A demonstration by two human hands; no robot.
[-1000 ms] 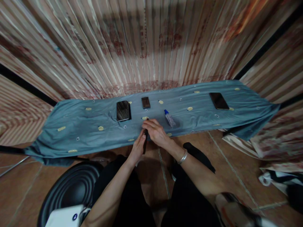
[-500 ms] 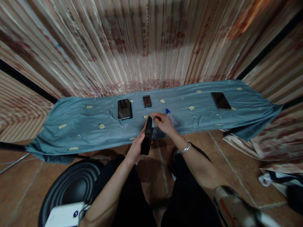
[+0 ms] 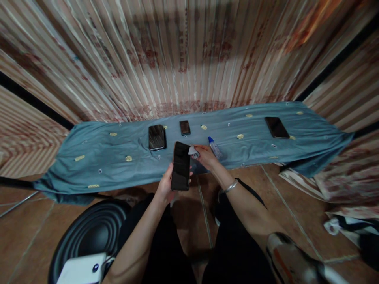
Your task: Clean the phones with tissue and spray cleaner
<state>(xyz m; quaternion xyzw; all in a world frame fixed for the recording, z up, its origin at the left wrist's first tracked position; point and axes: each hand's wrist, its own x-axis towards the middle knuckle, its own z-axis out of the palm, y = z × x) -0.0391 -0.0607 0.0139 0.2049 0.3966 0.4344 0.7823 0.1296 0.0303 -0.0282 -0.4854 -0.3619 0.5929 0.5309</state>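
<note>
A black smartphone is gripped along its sides by my left hand, its dark face turned up toward me. My right hand pinches a small light grey cloth at the phone's upper right edge. Just beyond that hand, a clear bottle with a blue cap lies on the blue cloth cover. Left of the held phone rests a stack of dark phones. A small dark square item lies farther back; its kind is unclear.
Another dark phone lies toward the right end of the covered surface. A striped curtain hangs close behind. At lower left are a black ringed round object and a white device with a cable.
The phone in my left hand has turned from edge-on to show its broad dark face. My right hand, with the grey cloth, has shifted slightly and now sits at its edge.
</note>
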